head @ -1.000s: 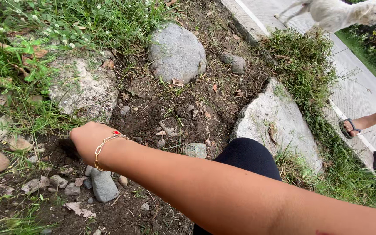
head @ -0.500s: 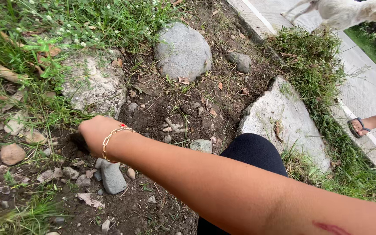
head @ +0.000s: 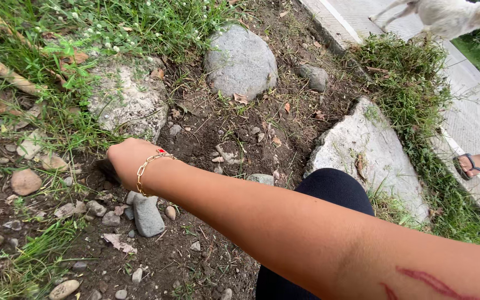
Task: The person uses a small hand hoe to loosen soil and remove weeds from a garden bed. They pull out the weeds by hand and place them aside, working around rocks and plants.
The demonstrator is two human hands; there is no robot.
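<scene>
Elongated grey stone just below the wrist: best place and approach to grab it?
Pinch the elongated grey stone across its narrow width, coming from above. It lies flat on the soil, long axis running away from the camera, its long sides mostly exposed; small pebbles crowd its left side.

Soft, even daylight fills the view, with no hard sun patches; it probably comes from an overcast sky, though no sky shows. Shadows are faint, only a dark pocket under the right hand (head: 126, 161) where it meets the soil. The pale road (head: 473, 111) at the upper right is nearly washed out. The forearm close to the lens is slightly soft, and the wide lens bends lines toward the edges.
</scene>
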